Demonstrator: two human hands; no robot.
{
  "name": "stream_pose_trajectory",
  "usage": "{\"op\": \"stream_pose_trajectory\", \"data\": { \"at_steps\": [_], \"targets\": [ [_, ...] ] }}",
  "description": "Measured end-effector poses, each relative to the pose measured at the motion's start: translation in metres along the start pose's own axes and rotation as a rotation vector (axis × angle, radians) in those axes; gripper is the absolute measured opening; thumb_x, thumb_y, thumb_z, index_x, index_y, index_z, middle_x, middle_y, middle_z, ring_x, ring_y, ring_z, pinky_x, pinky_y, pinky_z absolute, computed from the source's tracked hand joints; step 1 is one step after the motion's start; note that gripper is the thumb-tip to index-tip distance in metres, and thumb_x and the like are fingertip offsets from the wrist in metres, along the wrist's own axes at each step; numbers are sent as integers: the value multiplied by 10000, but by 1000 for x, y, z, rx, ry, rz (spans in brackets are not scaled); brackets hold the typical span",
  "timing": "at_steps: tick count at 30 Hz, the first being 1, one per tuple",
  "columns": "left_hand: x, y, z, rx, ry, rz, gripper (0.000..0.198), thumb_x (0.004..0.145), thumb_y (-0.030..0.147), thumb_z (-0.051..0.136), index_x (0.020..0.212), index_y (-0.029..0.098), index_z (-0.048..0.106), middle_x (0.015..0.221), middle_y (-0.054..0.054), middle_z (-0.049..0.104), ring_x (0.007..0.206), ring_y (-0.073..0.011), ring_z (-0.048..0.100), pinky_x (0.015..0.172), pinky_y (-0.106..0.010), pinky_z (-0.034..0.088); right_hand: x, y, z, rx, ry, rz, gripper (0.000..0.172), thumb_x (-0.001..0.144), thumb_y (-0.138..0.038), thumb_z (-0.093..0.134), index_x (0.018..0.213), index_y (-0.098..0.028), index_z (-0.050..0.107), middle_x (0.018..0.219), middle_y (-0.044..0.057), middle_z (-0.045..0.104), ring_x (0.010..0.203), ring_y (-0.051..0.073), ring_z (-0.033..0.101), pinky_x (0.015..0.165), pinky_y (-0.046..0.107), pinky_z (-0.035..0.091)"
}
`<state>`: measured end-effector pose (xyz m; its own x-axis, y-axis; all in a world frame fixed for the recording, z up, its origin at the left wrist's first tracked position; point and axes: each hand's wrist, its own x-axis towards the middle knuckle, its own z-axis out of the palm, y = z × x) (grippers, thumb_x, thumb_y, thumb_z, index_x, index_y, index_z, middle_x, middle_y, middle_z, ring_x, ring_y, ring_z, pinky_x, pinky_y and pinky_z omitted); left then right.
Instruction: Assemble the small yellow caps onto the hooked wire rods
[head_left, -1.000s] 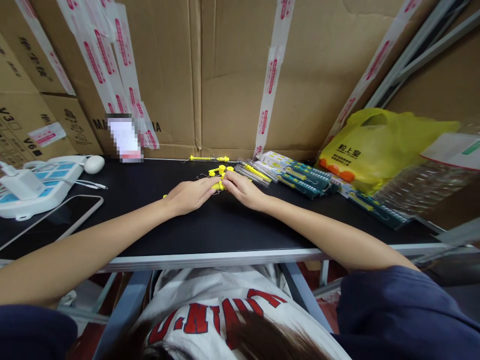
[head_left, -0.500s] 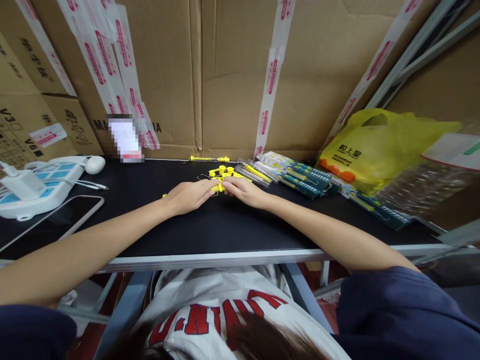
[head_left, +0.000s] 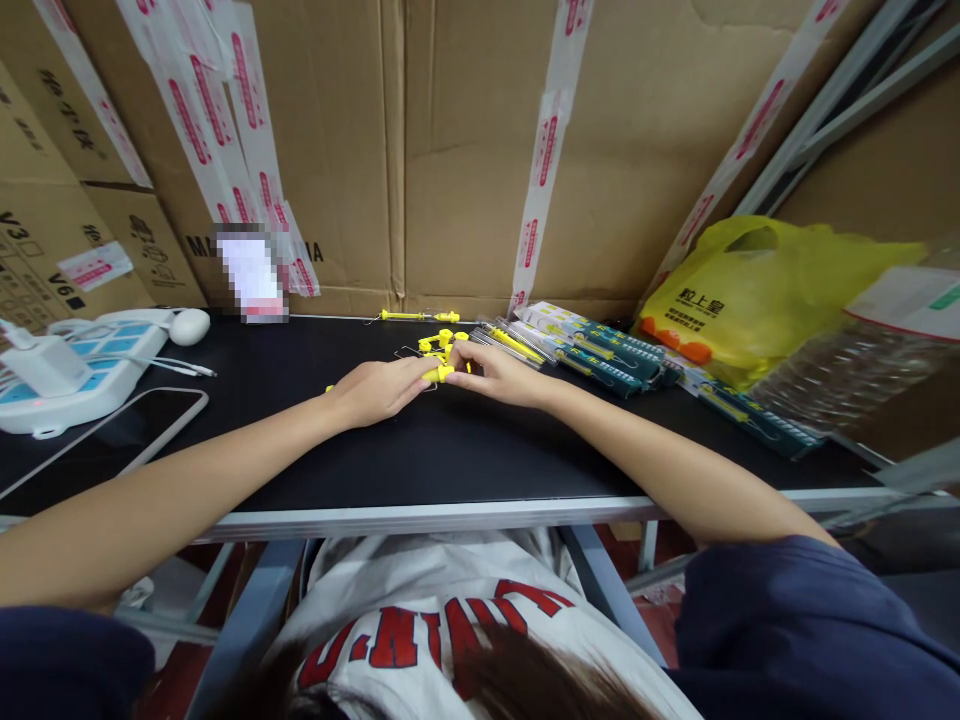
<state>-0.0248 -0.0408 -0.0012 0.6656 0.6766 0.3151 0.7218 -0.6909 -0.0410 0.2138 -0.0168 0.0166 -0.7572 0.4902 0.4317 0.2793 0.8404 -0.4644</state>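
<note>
Head view: left hand wrapped around yellow tool, over black table; long axis roughly left-right, visible end pointing right. Right hand part-curled at that end; can't tell if gripping.

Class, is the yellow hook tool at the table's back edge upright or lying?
Lying: the yellow hook tool stretches along the black tabletop.

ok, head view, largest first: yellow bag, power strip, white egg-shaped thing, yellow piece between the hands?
1. Yellow bag
2. Power strip
3. White egg-shaped thing
4. Yellow piece (partly hidden; ranked by visible part)
</note>
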Motion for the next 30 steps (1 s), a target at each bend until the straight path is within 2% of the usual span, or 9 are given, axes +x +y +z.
{"op": "stream_pose_trajectory", "data": {
  "at_steps": [6, 11, 22, 30],
  "targets": [
    [0, 1, -2, 34, 3, 19, 461, 1042, 376, 269, 1448, 238, 439, 1325, -59, 631, 1151, -187, 641, 870, -254, 511, 0, -2, -2, -74, -46, 81, 441, 1021, -493, 329, 780, -178, 521, 719, 16, 551, 676, 142, 498, 709, 292, 396],
    [0, 3, -1, 47, -2, 25, 455, 1043, 369, 275, 1458, 256, 426, 1287, -52, 646, 1122, -184, 655, 833, -246, 513, 1, -2, -1, 14, -83, 123, 453, 996, -529, 394, 792, -163, 566, 708, 19, 585, 667, 139, 526, 704, 283, 418],
    [0, 0, -1, 58, -34, 17, 463, 1044, 388, 250, 1447, 249, 432, 1324, -50, 633, 1135, -191, 650, 853, -265, 522, 0, 3, -4, 10, -30, 60, 296, 913, -442, 596, 812, -170, 535, 748, 1, 561, 672, 124, 474, 628, 249, 382],
    [1, 3, -2, 66, -83, 25, 458, 1046, 360, 264, 1449, 221, 433, 1361, -62, 617, 1202, -185, 622, 923, -268, 510, 0, 1, -4, -123, -32, 0, 176, 846, -293, 665, 810, -179, 535, 778, 16, 611, 703, 139, 520, 658, 257, 388]
  ]
}}
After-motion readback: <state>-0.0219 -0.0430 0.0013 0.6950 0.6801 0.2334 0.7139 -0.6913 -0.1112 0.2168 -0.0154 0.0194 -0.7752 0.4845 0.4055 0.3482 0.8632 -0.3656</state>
